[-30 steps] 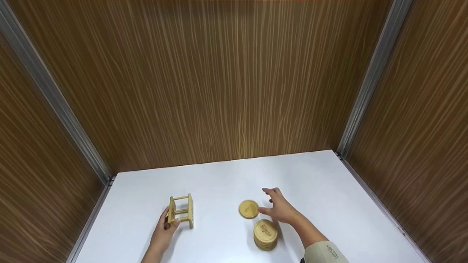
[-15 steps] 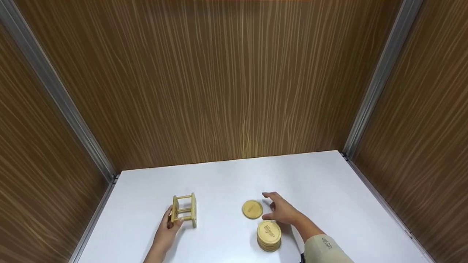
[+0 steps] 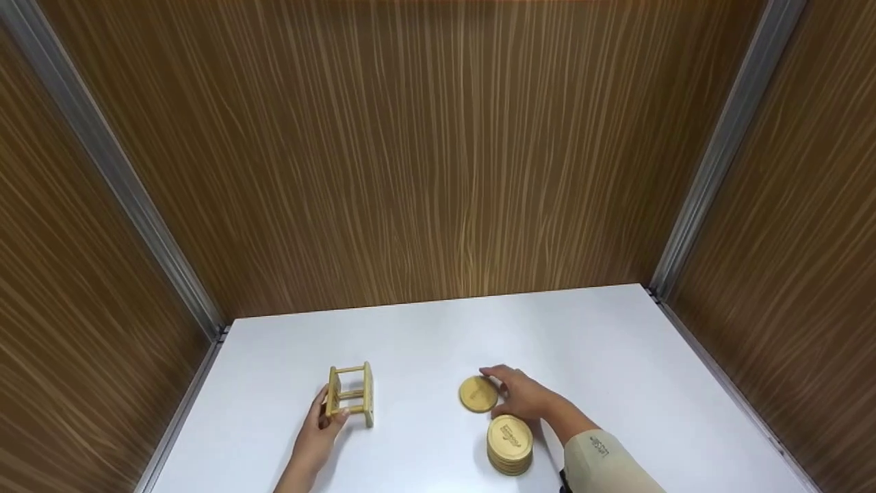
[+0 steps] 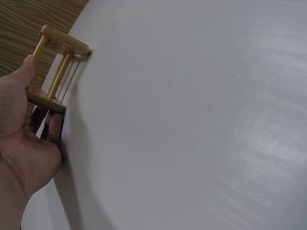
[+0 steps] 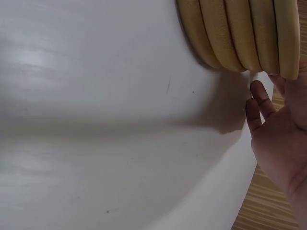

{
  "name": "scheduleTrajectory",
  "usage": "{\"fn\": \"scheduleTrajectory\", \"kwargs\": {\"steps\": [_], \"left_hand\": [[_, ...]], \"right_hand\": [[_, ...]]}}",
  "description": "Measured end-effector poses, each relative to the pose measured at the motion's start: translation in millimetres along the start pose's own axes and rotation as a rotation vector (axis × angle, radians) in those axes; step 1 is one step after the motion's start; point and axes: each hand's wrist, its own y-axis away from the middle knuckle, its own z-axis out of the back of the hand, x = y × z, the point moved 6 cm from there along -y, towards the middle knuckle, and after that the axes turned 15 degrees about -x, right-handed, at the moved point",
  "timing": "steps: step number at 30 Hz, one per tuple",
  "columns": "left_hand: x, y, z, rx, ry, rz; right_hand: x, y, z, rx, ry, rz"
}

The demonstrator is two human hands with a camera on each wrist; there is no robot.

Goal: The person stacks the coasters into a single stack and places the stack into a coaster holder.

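Observation:
My left hand grips a small wooden coaster holder from its left side, with the thumb along the near rod. In the left wrist view the holder shows two end pieces joined by thin rods. A round wooden coaster lies flat on the table, right of the holder. My right hand is at its right edge, index finger by the far rim and thumb by the near rim; whether they touch is unclear. Close below that hand stands a stack of several coasters, seen edge-on in the right wrist view.
The white table runs back to a wood-grain panel. More such panels rise on the left and right, with grey metal strips at the corners.
My right hand has moved left toward the single coaster, its fingers drawing in around the rim. The left hand keeps its hold on the holder. The whole view has shifted slightly.

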Motion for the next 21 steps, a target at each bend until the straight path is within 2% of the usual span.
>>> {"fn": "scheduleTrajectory", "kwargs": {"steps": [6, 13, 21], "left_hand": [[-1.2, 0.6, 0.6, -0.012, 0.013, 0.006], [-0.9, 2.4, -0.7, -0.025, 0.017, -0.016], [-0.9, 0.6, -1.5, -0.025, 0.006, -0.022]], "right_hand": [[3.1, -3.6, -3.2, 0.004, 0.047, 0.019], [3.4, -4.1, -5.5, 0.001, 0.084, 0.013], [-2.8, -2.9, -6.3, -0.055, 0.069, 0.042]]}}
